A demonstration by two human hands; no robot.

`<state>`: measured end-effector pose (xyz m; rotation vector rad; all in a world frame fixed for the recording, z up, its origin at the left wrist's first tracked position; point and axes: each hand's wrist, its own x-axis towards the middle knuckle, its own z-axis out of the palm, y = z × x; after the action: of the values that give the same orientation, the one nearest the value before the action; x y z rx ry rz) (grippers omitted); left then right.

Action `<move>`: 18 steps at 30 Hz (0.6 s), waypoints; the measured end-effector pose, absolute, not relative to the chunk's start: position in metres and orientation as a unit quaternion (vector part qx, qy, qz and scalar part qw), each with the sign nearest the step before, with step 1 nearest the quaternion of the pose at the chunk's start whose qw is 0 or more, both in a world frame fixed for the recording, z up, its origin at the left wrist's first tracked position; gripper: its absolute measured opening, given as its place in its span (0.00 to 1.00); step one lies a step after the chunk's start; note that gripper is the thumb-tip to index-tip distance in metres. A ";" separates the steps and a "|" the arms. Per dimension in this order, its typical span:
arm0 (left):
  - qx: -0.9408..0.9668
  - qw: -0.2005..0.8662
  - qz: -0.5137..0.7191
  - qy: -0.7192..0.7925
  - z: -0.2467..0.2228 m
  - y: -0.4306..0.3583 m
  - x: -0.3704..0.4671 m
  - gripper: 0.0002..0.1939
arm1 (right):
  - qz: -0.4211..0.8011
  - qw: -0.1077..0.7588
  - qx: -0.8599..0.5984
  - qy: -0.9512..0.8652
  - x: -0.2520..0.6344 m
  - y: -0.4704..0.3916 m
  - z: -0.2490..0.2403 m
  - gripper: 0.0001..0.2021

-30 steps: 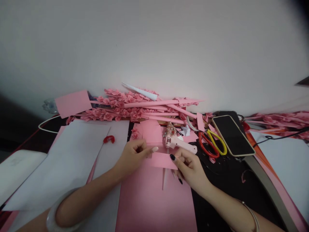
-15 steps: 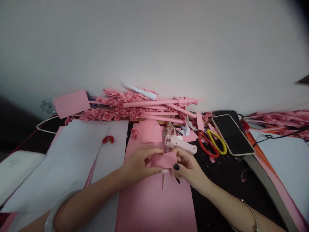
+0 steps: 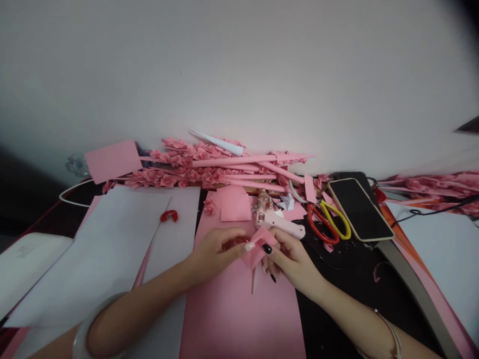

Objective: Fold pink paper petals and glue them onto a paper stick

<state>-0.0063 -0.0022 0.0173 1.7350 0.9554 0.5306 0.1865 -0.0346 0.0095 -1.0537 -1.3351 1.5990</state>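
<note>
A small folded piece of pink paper (image 3: 258, 254) is held between both hands above a large pink sheet (image 3: 243, 319). My left hand (image 3: 220, 252) pinches its left side with thumb and fingers. On its right side, my right hand (image 3: 286, 254) grips it, with the black-nailed thumb on top. A thin pink pointed stick (image 3: 254, 281) shows just below the paper; its upper end is hidden. Right behind the hands lies a pink glue gun (image 3: 280, 223). Square pink sheets (image 3: 235, 205) and a small paper rose (image 3: 208, 206) are to its left.
Pink paper flowers (image 3: 179, 174) and rolled stems lie along the wall. Red-handled scissors (image 3: 321, 227), yellow-handled scissors (image 3: 337, 222) and a phone (image 3: 361, 209) are at the right. White sheets (image 3: 112, 239) with a red-handled tool (image 3: 168, 216) cover the left, beside a white box (image 3: 33, 264).
The pink paper, earlier a flat horizontal strip, is now turned to a slant and looks folded open. My left thumb has moved up onto it.
</note>
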 end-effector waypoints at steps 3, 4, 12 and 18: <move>0.707 0.535 0.228 0.403 0.015 -0.002 -0.007 0.20 | 0.605 0.392 -0.423 -0.549 0.187 -0.035 0.009 0.11; 0.701 0.539 0.232 0.405 0.014 -0.001 -0.007 0.21 | 0.594 0.392 -0.428 -0.557 0.187 -0.035 0.008 0.10; 0.661 0.598 0.237 0.386 0.014 0.004 -0.005 0.17 | 0.575 0.425 -0.464 -0.523 0.187 -0.033 0.006 0.07; 0.590 0.670 0.247 0.375 0.011 0.003 -0.003 0.13 | 0.575 0.377 -0.469 -0.555 0.185 -0.032 0.009 0.08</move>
<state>-0.0027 0.0025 0.0113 1.3303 0.8456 0.5571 0.1851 -0.0317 0.0088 -1.1985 -1.4186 1.4694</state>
